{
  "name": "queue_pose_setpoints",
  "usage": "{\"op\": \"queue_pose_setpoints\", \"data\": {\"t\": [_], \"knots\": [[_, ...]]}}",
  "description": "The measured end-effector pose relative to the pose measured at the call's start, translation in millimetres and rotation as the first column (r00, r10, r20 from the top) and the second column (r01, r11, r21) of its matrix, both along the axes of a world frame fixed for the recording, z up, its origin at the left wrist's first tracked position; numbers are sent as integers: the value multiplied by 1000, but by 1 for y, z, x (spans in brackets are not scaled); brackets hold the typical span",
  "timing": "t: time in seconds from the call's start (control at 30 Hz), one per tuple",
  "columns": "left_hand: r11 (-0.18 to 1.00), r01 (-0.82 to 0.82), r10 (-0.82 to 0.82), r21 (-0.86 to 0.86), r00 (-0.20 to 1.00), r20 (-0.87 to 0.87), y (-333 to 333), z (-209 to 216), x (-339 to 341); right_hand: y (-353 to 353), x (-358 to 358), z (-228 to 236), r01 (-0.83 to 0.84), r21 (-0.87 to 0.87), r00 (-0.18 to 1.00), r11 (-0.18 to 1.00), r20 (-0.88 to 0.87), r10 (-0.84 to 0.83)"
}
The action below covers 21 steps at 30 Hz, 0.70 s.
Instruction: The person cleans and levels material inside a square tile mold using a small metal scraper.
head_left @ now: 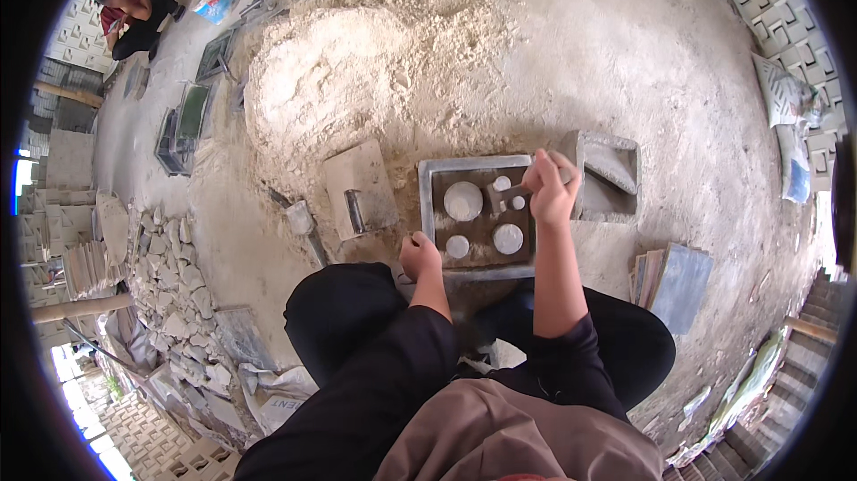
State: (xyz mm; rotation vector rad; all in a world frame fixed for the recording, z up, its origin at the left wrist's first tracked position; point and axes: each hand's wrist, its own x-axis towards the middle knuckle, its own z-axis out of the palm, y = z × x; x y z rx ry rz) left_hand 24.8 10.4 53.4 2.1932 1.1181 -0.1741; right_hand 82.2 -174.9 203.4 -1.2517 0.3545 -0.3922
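In front of my knees lies a square grey mould frame (427, 213) with a brown bed inside. Set in that bed are a large pale disc (463, 201), a second disc (508, 239) and several smaller ones. My right hand (552, 184) is closed above the frame's right side, its fingers curled round something I cannot make out. By the frame's lower left corner, my left hand (420, 257) is curled into a fist; whatever it may hold is hidden. Left of the frame rests a flat float board (346, 168) with a raised handle (356, 211).
A heap of pale powder (321, 61) spreads beyond the frame. To the right stand a rough concrete box (636, 200) and leaning flat tiles (683, 289). A trowel-like tool (301, 217) and broken stones (174, 276) lie left. A person (138, 12) crouches far left near a bucket (214, 3).
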Motion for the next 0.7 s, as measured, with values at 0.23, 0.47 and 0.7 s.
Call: {"op": "queue_pose_setpoints", "data": {"t": [0.23,0.47,0.7], "knots": [[1000,0,0,-4,999,-33,3,-4,-3,13,15,-11,-137,-35,989,990,49,139],[1000,2,-1,20,1000,-28,7,-8,-3,10,44,8,-377,-57,920,924,93,381],[999,-27,27,20,1000,-10,1,2,0,19,79,19,-634,-89,772,768,-117,624]]}}
